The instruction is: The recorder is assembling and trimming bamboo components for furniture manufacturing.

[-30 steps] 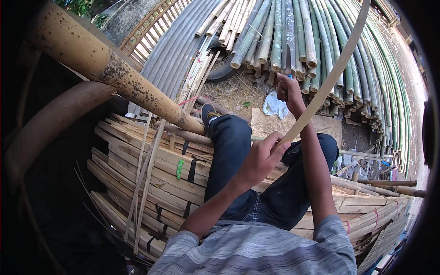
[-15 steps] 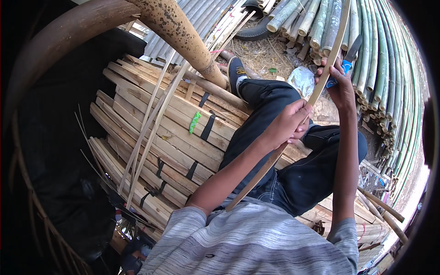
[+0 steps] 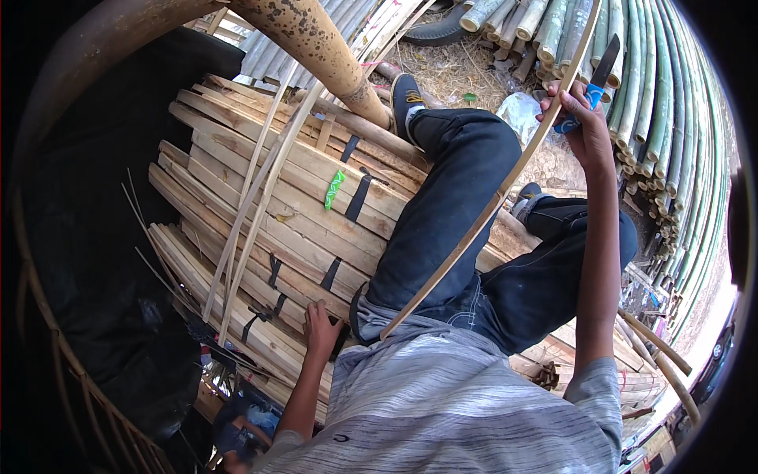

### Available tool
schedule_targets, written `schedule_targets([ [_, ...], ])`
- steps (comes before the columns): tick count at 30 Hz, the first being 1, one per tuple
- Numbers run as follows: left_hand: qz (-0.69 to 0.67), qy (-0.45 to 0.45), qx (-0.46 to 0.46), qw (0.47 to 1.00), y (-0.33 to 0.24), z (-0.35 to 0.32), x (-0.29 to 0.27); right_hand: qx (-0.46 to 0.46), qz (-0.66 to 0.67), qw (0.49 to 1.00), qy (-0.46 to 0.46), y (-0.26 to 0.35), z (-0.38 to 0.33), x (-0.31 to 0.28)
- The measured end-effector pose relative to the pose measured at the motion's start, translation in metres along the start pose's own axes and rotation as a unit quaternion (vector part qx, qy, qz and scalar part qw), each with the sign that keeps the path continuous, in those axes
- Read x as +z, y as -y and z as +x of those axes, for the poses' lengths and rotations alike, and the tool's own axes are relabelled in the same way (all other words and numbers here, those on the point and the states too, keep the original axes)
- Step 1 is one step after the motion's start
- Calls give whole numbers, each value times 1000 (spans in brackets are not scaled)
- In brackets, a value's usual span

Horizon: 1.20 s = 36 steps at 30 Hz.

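My right hand (image 3: 586, 130) grips a long, thin bamboo strip (image 3: 474, 231) together with a knife (image 3: 605, 65). The knife has a dark blade and a blue handle, and its blade points up and away from me. Slanting across my lap, the strip runs from the top edge down to my shirt at the waist. My left hand (image 3: 320, 328) rests on the wooden planks (image 3: 308, 225) beside my left hip, fingers stretched out. A dark piece (image 3: 340, 340) lies right next to its thumb; whether the hand touches it cannot be made out.
Several bamboo poles (image 3: 659, 103) are stacked at the right. A thick bamboo post (image 3: 304, 47) leans in at the upper left. Thin strips (image 3: 272, 170) and a green wrapper (image 3: 334, 190) lie on the planks. Another person (image 3: 241, 434) is partly visible at lower left.
My left hand has let go of the bamboo strip and moved down left onto the planks. My right hand still holds the strip and knife in nearly the same place.
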<state>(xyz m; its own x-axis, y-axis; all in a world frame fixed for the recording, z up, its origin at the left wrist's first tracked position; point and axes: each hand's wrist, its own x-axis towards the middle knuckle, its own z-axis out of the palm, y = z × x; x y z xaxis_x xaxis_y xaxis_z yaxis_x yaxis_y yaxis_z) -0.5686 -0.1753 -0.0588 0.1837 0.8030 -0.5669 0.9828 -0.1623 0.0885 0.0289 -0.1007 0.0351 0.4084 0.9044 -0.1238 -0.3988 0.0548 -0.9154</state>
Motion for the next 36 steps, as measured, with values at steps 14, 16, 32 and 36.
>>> schedule_targets([
  [14, 52, -43, 12, 998, 127, -42, 134, -13, -57, 998, 12, -1, -5, 3],
  [16, 81, -55, 18, 995, 133, -37, 148, -12, -54, 998, 26, -1, -3, 1],
  [32, -78, -166, 40, 982, -10, 49, 31, -14, -38, 998, 39, -4, -6, 2],
  [36, -72, -162, 66, 982, -18, 69, 21, -15, -48, 998, 34, -3, -7, 1],
])
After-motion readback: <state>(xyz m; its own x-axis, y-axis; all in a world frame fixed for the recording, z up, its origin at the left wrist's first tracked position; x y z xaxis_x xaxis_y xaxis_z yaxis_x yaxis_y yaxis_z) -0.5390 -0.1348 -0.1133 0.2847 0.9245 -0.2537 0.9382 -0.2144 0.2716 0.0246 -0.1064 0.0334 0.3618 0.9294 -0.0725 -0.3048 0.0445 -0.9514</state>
